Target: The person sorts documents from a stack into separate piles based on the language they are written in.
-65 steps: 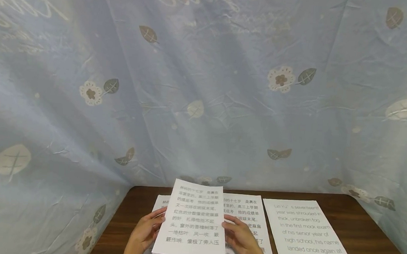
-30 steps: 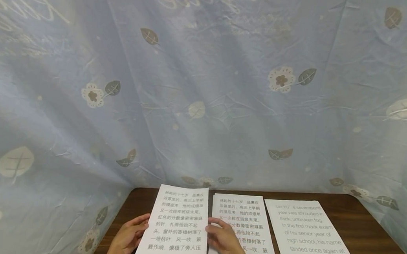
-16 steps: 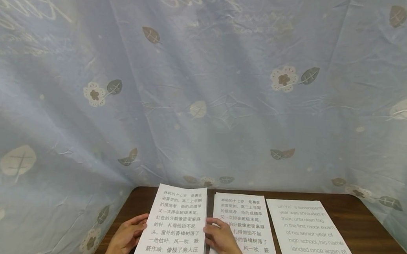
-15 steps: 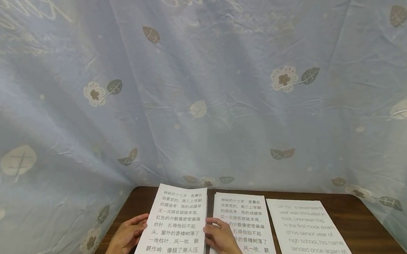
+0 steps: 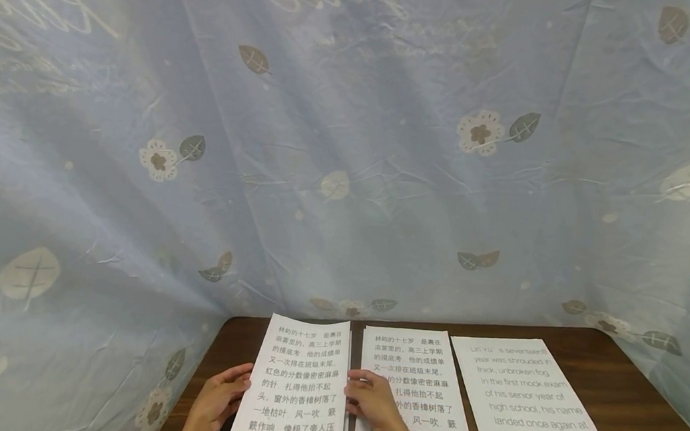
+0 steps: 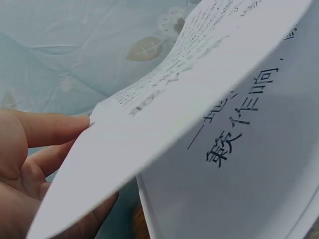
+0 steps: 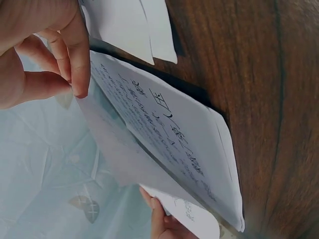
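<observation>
A white paper sheet [image 5: 297,379] printed with Chinese text is held by its two sides. My left hand [image 5: 214,400] pinches its left edge between thumb and fingers, and my right hand [image 5: 368,401] pinches the right edge. In the left wrist view the sheet [image 6: 124,134] bows upward, raised off a stack of printed paper [image 6: 239,179] beneath it. The right wrist view shows the same gap over the stack [image 7: 194,134], with the right fingertips [image 7: 79,87] on the sheet's edge. Most of that lower stack is hidden from the head view.
A second stack of Chinese-text paper [image 5: 413,360] lies just right of the held sheet, partly under my right forearm. Farther right lies paper with English text [image 5: 524,402]. All rest on a dark wooden table [image 5: 626,402], with a patterned blue cloth [image 5: 383,178] hanging behind.
Both hands have carried the sheet left and down, from over the gap between two stacks to over the left stack. Over the last half second they barely shift.
</observation>
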`<state>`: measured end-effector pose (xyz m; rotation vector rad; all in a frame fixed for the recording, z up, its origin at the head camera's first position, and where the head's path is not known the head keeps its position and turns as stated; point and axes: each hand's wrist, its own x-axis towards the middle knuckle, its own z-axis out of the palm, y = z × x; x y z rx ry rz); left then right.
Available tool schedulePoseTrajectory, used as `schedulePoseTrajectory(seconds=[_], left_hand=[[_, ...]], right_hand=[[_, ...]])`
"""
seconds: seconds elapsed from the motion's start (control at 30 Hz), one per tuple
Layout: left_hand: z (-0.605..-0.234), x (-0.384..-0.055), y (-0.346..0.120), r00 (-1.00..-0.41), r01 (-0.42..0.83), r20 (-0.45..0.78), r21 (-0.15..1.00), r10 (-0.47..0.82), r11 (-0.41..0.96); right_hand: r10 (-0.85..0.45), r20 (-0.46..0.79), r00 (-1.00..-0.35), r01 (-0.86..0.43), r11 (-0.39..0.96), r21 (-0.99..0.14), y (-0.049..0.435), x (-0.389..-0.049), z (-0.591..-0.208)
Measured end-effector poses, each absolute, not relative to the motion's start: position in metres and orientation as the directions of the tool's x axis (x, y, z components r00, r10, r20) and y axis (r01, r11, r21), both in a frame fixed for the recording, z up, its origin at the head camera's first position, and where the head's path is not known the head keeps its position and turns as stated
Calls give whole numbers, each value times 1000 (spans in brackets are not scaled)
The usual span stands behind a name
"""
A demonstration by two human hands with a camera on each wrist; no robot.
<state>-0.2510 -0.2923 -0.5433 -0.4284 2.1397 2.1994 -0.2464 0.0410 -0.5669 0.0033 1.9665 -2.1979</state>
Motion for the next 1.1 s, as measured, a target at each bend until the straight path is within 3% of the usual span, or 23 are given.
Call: schedulePoseTrajectory(seconds=[0.27,0.47,0.63,0.83,1.1], left_hand=[[-545,-253,-291,-957,-227,-225,974,-186,-8],[-546,-252,-293,-962,-202,-180,975,-206,95],[-542,-249,-294,-962,-190,-149,968,-230,167],[-537,-247,-291,-957,-207,-194,978,-217,36],[-538,-248,-270,-958,-234,-242,970,-154,-70]], right_hand=[[-94,-103,-990,106,-32,-994,39,-246,-565],[-107,-97,-990,98,3,-995,45,-247,-561],[-189,-122,-974,143,-101,-985,57,-248,-563],[-289,-152,-945,233,-270,-934,78,-249,-565],[-240,-202,-949,266,-272,-925,111,-250,-554]])
